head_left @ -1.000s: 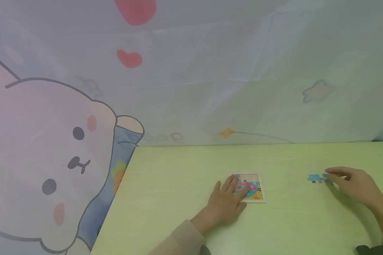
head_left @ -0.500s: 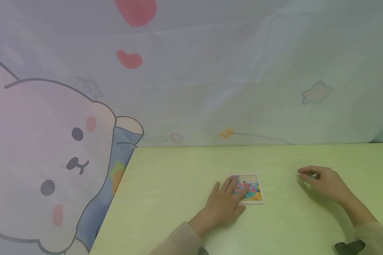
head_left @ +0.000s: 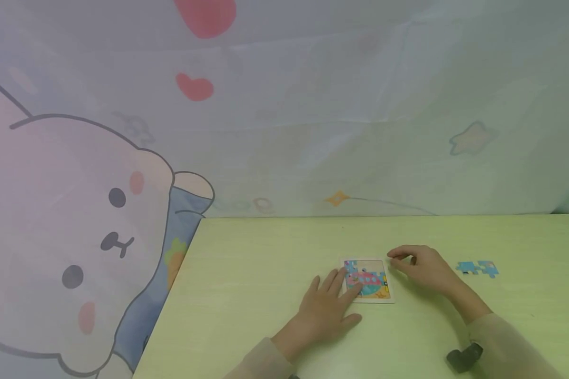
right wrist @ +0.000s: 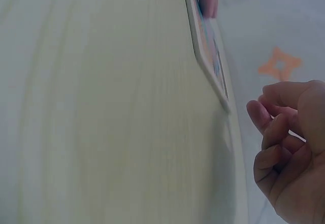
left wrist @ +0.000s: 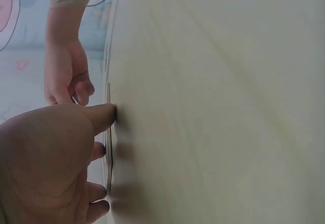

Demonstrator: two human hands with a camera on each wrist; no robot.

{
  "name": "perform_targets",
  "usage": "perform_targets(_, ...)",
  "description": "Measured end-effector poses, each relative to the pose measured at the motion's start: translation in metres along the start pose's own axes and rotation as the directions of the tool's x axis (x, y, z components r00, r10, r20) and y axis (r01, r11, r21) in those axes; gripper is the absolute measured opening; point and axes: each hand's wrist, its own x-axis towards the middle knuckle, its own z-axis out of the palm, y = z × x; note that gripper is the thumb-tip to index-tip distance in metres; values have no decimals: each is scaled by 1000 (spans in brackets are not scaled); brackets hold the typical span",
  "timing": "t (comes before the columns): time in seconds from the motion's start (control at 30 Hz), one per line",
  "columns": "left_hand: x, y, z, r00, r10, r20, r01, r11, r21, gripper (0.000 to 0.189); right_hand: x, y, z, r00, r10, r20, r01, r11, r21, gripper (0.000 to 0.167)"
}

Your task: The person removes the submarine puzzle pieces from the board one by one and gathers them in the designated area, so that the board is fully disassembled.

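A small jigsaw puzzle in a white-framed tray [head_left: 387, 301] lies on the table, showing a pink and blue sea picture with a pale unfilled area at its top. My left hand [head_left: 326, 310] rests with spread fingers over the tray's left side. Close to the tray's top right corner, my right hand [head_left: 427, 268] pinches thumb and index finger together. Between those fingertips the left wrist view shows a thin sliver, the edge of a puzzle piece [left wrist: 75, 100], mostly hidden. In the right wrist view the right hand [right wrist: 292, 142] has its other fingers curled.
Two loose blue puzzle pieces lie to the right of the tray, a left one [head_left: 467, 267] and a right one [head_left: 489, 269]. Behind the pale yellow-green table [head_left: 265, 252] hangs a printed cloth [head_left: 284, 131] with a cartoon animal.
My right hand has moved left from the loose pieces to the tray's upper right corner, uncovering two pieces. The left hand has slid slightly left, showing more of the puzzle.
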Motion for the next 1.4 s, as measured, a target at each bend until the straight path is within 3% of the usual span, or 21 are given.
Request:
perform_targets(0.3,-5,0,-5,1000,13,7,-13,1000,-3,67,19,-23,34,995,-43,90,37,997,71,23)
perform_targets(0.53,-5,0,-5,999,38,-10,-39,999,-38,67,22,-26,52,993,-26,115,24,999,26,23)
perform_targets(1.0,-5,-1,-3,999,34,0,-34,998,-44,67,22,-32,61,997,6,79,-1,998,-61,18)
perform_targets(1.4,-6,-1,-5,999,46,-14,-46,998,-40,67,19,-35,61,998,-12,56,15,999,-48,17)
